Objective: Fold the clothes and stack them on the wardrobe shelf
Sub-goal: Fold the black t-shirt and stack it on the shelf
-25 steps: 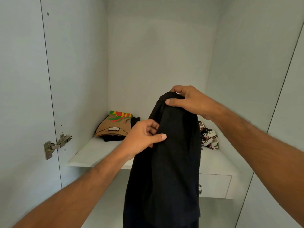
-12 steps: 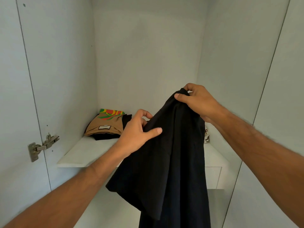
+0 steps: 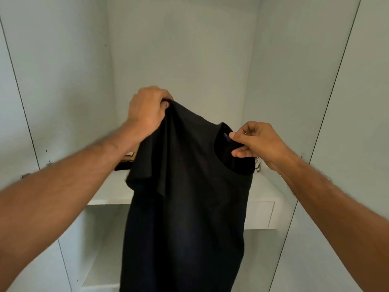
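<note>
We hold 1 black T-shirt (image 3: pixel 185 186) up, unfolded, in front of the wardrobe shelf (image 3: pixel 111 190).

Judging by what lies on the shelf, we are partway through: a folded tan garment (image 3: pixel 128 157) already sits at the back left of the shelf, mostly hidden behind our left forearm, and a sliver of patterned cloth (image 3: pixel 257 165) shows at the right, though we cannot tell whether that one is folded. The black T-shirt has yet to be folded and stacked. It hangs between our 2 hands, in the air in front of the shelf. Our left hand (image 3: pixel 146 110) grips a bunched shoulder at the shirt's highest point, fingers curled round the fabric; our right hand (image 3: pixel 255 143), lower and well apart from it, pinches the collar edge between thumb and fingers.
</note>
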